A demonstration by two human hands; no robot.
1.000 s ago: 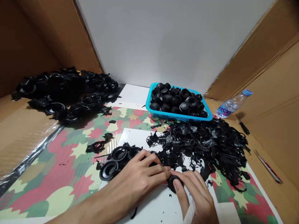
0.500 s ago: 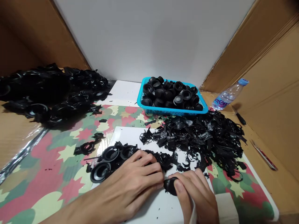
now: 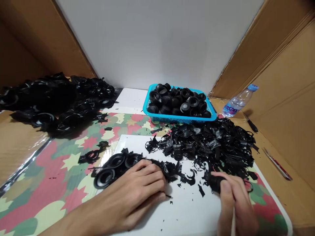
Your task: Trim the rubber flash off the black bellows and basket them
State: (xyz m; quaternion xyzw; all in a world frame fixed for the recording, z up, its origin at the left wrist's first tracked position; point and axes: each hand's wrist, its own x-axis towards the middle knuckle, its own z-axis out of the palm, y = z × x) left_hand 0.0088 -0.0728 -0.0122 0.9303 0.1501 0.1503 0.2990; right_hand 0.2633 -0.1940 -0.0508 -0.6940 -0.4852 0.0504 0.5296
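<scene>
My left hand rests on the white board with its fingers curled under. A thin dark tip pokes out beneath those fingers; what they hold, if anything, is hidden. Beyond it lies a group of black rubber caps with ragged edges, among them a ring-shaped cap. At the board's right side my right hand pinches a black rubber piece, slightly blurred, between thumb and fingers. That piece is just in front of a heap of black rubber scraps.
A blue basket full of ribbed black caps stands behind the scraps. At the right are a water bottle, a dark-handled tool and a red cutter. Untrimmed black parts are piled at left. Cardboard walls flank the table.
My right hand has moved right and slightly up with the black rubber piece, away from my left hand. The left hand has barely shifted. Loose scraps now show on the board between them.
</scene>
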